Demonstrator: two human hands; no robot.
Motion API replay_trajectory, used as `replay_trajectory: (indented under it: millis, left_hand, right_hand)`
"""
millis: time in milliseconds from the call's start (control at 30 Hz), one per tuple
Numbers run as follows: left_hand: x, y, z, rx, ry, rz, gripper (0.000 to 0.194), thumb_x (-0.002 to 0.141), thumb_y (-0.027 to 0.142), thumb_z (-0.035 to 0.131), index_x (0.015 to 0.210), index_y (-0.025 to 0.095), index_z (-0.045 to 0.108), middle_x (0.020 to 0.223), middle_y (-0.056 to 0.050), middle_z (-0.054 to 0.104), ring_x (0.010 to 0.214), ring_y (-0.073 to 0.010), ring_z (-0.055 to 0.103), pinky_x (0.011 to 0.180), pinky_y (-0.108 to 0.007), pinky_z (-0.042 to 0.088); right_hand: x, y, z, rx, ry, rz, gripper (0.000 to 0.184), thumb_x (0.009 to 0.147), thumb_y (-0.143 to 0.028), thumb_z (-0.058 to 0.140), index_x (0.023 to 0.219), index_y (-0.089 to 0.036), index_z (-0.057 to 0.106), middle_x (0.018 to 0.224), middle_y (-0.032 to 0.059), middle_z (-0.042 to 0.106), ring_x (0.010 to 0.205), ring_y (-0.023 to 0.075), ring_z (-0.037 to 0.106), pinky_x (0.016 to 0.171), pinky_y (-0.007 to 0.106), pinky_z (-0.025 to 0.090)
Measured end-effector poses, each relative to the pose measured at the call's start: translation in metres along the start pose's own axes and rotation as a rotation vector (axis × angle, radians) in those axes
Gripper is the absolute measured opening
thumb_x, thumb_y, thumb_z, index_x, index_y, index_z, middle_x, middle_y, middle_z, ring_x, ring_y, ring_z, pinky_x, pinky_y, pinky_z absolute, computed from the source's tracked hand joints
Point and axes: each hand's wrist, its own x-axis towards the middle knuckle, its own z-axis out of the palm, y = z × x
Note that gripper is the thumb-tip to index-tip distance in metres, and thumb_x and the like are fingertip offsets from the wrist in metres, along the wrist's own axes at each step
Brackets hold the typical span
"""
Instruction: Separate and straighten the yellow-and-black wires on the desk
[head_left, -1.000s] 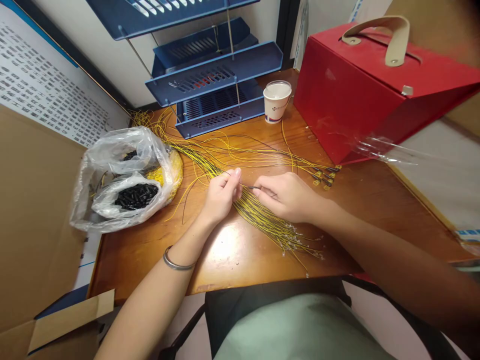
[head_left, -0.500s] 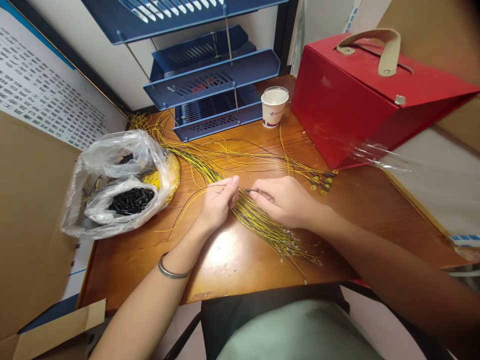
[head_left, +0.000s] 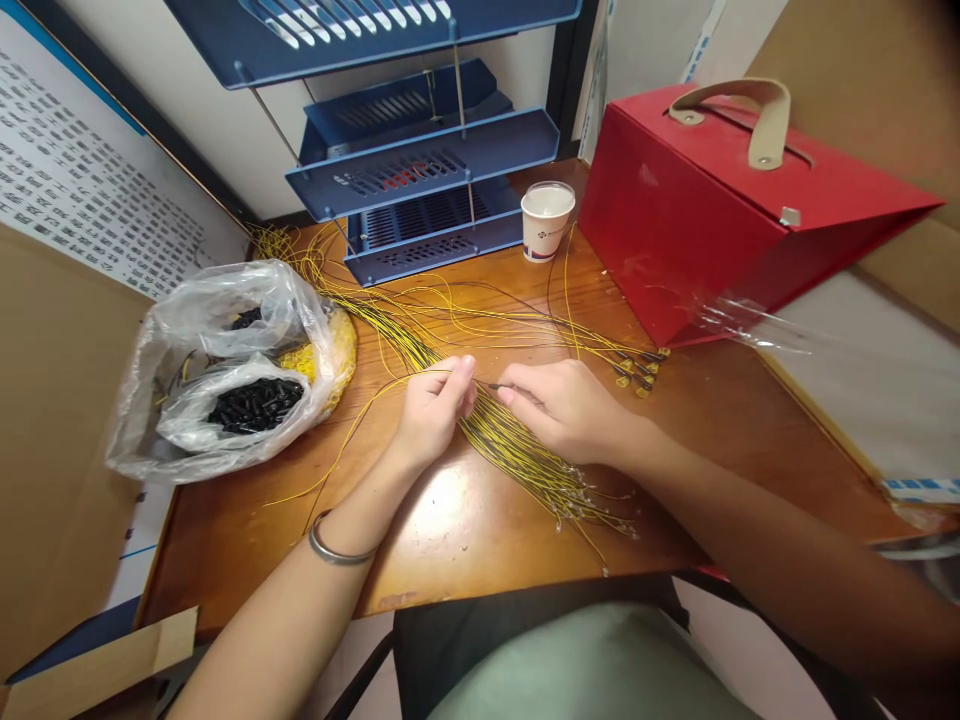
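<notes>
Yellow wire (head_left: 375,392), thin and limp, lies pinched between our left hand (head_left: 433,410) and right hand (head_left: 568,408), above the bundle (head_left: 525,455) on the desk (head_left: 465,520). We judge gripping near its tip steadies it.

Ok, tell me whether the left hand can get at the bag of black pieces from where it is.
Probably yes: the left hand sits right of the bag of black pieces, with only bare desk and a few loose yellow wires between.
</notes>
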Motion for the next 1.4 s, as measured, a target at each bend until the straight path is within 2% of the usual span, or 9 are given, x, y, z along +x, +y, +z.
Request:
replay_trajectory:
  millis: [133,233,400,667,867,933,1100,1267,1400]
  left_hand:
    - [-0.004,-0.002,-0.001,0.071,-0.166,0.062,0.062,0.097,0.055,0.052,0.049,0.016,0.048,0.052,0.001,0.047,0.051,-0.0077,0.046,0.054,-0.025,0.036]
    - [-0.005,-0.003,-0.002,0.119,-0.201,0.087,0.061,0.101,0.05,0.048,0.05,0.015,0.048,0.053,0.0,0.048,0.052,-0.0078,0.045,0.056,-0.026,0.036]
    - [-0.006,-0.004,0.0,0.099,-0.101,0.099,0.062,0.102,0.048,0.045,0.049,0.016,0.047,0.051,0.0,0.046,0.052,-0.0084,0.044,0.058,-0.027,0.037]
    - [-0.004,-0.001,0.002,0.043,-0.033,0.082,0.062,0.1,0.052,0.048,0.049,0.016,0.046,0.05,0.0,0.045,0.05,-0.0087,0.043,0.056,-0.028,0.036]
    - [0.0,-0.001,0.0,-0.036,0.141,0.057,0.065,0.096,0.059,0.053,0.047,0.017,0.044,0.046,0.001,0.042,0.045,-0.0081,0.04,0.052,-0.027,0.034]
    - [0.0,-0.003,-0.001,-0.031,0.156,0.06,0.066,0.095,0.06,0.052,0.046,0.018,0.043,0.046,0.001,0.042,0.045,-0.0084,0.039,0.052,-0.028,0.034]
    - [-0.002,-0.004,-0.002,0.131,-0.001,0.114,0.064,0.096,0.061,0.048,0.05,0.017,0.046,0.052,0.0,0.045,0.05,-0.0091,0.043,0.054,-0.027,0.035]
    - [-0.004,0.001,0.0,0.232,-0.208,0.145,0.055,0.1,0.048,0.048,0.056,0.016,0.051,0.056,0.001,0.048,0.053,-0.0089,0.045,0.055,-0.025,0.035]
    - [-0.007,0.003,0.001,0.185,-0.247,0.156,0.055,0.104,0.039,0.042,0.055,0.015,0.05,0.055,0.0,0.05,0.053,-0.0083,0.047,0.055,-0.024,0.035]
  right_hand:
    - [0.0,0.0,0.004,-0.049,-0.017,-0.065,0.031,0.1,-0.032,0.039,0.078,-0.017,0.055,0.068,0.0038,0.062,0.062,0.0145,0.049,0.062,0.03,0.023]
    - [0.001,0.002,0.004,-0.048,-0.019,-0.075,0.031,0.1,-0.031,0.039,0.078,-0.017,0.055,0.072,0.0059,0.063,0.067,0.0158,0.053,0.065,0.029,0.026]
    - [0.001,0.0,0.001,0.076,-0.038,-0.015,0.029,0.102,-0.031,0.038,0.083,-0.017,0.055,0.071,0.0023,0.063,0.062,0.0126,0.052,0.063,0.028,0.026]
    - [0.002,-0.001,-0.004,0.05,-0.03,0.006,0.031,0.102,-0.033,0.04,0.082,-0.018,0.058,0.073,0.0016,0.063,0.064,0.0124,0.051,0.063,0.028,0.025]
    - [0.0,0.005,-0.006,0.033,0.011,0.01,0.03,0.097,-0.031,0.042,0.077,-0.017,0.059,0.066,0.0011,0.059,0.061,0.0123,0.047,0.062,0.028,0.026]
    - [-0.001,0.007,-0.007,0.028,0.023,0.012,0.03,0.096,-0.032,0.042,0.075,-0.017,0.058,0.064,0.0007,0.057,0.059,0.0121,0.046,0.061,0.028,0.026]
    - [-0.002,0.009,-0.009,0.021,0.064,-0.021,0.027,0.095,-0.03,0.043,0.075,-0.017,0.057,0.063,0.0002,0.056,0.056,0.0112,0.044,0.06,0.027,0.025]
    - [-0.002,0.003,-0.006,-0.006,0.028,-0.065,0.029,0.096,-0.03,0.042,0.072,-0.018,0.051,0.061,0.0006,0.056,0.055,0.0113,0.043,0.058,0.028,0.022]
    - [-0.002,0.001,-0.002,0.009,-0.021,-0.079,0.031,0.1,-0.031,0.04,0.075,-0.017,0.052,0.065,0.0016,0.06,0.058,0.0118,0.048,0.059,0.028,0.023]
